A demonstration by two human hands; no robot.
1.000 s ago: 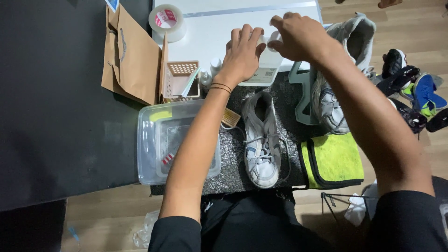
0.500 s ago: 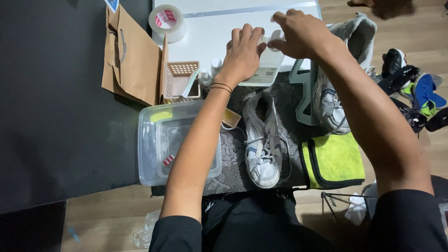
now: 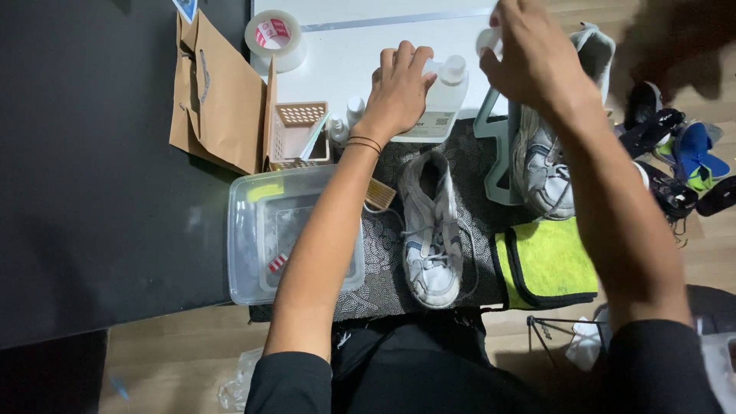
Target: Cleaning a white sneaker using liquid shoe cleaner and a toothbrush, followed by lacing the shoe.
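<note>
My left hand is wrapped around a white plastic bottle standing on the white tabletop; the bottle's top is uncovered by my hands. My right hand is raised to the right of the bottle, fingers closed on a small white cap-like piece that is mostly hidden by the fingers. Below the bottle, a worn white sneaker lies on a dark speckled mat. A second sneaker lies under my right forearm.
A clear plastic tub sits left of my arm. A pink basket, brown paper bag and tape roll are further back. A yellow-green cloth, pale green stand and shoe pile are on the right.
My right hand has lifted up and to the right, away from the bottle's top, taking the small white piece with it. My left hand stays on the bottle.
</note>
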